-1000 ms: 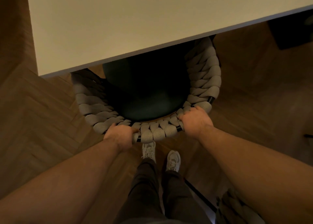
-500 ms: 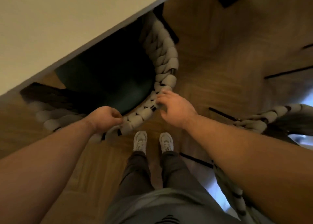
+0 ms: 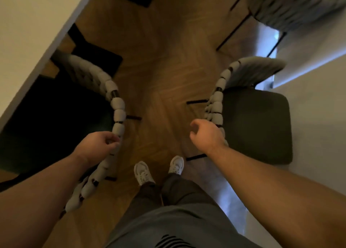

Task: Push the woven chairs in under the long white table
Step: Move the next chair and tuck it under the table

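While the long white table (image 3: pixel 28 32) is running along the upper left edge of the view, a person is standing between two woven chairs on a herringbone wood floor (image 3: pixel 164 69). The left-hand chair (image 3: pixel 116 105) is sitting with its dark seat partly under the table's edge, its rope-wrapped back rail curving out toward the person. The left hand (image 3: pixel 97 144) is resting at that rail, fingers curled loosely with the fingertips touching the grey weave rather than wrapping it firmly. The second chair (image 3: pixel 256 124) is standing on the right, well apart from the table, its dark green seat cushion fully exposed. The right hand (image 3: pixel 207 135) is hovering just beside this chair's woven back rail, half open with the fingers bent; whether it is touching the weave cannot be told. Both forearms are reaching forward from the bottom corners of the frame. Below them, white sneakers (image 3: pixel 144 172) and dark trousers are showing between the chairs. A blurred third woven chair (image 3: pixel 292 7) is appearing at the upper right, near a pale wall.
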`<action>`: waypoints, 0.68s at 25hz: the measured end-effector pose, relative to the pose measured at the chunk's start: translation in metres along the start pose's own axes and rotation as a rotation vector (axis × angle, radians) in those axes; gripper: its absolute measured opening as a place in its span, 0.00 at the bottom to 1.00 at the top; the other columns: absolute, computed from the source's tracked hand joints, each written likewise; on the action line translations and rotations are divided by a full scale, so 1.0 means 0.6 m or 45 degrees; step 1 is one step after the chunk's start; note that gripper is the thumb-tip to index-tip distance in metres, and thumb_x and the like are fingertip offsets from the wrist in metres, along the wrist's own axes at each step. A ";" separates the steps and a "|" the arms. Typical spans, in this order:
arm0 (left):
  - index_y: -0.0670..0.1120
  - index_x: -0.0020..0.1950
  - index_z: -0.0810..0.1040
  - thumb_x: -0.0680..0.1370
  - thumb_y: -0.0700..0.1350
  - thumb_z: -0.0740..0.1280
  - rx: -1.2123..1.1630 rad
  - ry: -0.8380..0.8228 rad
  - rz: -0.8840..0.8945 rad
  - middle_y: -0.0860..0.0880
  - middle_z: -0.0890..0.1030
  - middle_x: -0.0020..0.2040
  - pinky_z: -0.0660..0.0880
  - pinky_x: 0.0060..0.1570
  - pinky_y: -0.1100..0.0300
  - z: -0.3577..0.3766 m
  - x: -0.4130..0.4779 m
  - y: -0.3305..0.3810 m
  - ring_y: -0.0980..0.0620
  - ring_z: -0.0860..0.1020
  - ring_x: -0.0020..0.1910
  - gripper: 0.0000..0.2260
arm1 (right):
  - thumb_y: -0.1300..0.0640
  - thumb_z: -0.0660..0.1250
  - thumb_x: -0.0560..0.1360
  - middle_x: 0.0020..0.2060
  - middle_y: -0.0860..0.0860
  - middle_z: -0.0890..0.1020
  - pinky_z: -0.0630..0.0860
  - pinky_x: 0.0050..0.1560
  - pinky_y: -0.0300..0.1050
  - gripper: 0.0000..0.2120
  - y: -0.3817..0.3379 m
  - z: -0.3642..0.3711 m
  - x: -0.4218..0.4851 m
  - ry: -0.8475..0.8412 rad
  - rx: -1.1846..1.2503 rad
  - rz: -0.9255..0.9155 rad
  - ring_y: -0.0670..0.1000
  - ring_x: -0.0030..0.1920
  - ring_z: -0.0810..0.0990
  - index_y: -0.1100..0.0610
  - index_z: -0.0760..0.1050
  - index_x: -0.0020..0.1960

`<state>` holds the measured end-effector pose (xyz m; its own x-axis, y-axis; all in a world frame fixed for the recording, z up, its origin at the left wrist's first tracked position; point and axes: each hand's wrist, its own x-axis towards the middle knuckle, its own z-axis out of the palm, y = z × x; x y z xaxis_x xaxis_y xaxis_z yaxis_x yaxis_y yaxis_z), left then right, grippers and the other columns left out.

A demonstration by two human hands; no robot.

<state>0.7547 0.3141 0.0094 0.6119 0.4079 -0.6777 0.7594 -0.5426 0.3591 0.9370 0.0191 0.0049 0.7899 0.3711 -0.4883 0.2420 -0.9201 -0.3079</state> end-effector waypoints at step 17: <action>0.53 0.75 0.76 0.81 0.48 0.68 1.058 -0.408 0.831 0.52 0.78 0.70 0.73 0.65 0.56 0.116 0.076 0.527 0.50 0.75 0.69 0.21 | 0.42 0.73 0.77 0.67 0.48 0.79 0.78 0.63 0.50 0.29 0.325 -0.004 -0.116 -0.275 0.565 0.450 0.49 0.63 0.79 0.47 0.71 0.76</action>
<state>1.0075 0.1098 0.0474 0.6642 -0.2807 -0.6928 -0.1473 -0.9578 0.2468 0.9302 -0.1862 -0.0191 0.6363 0.1124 -0.7632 -0.3091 -0.8693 -0.3857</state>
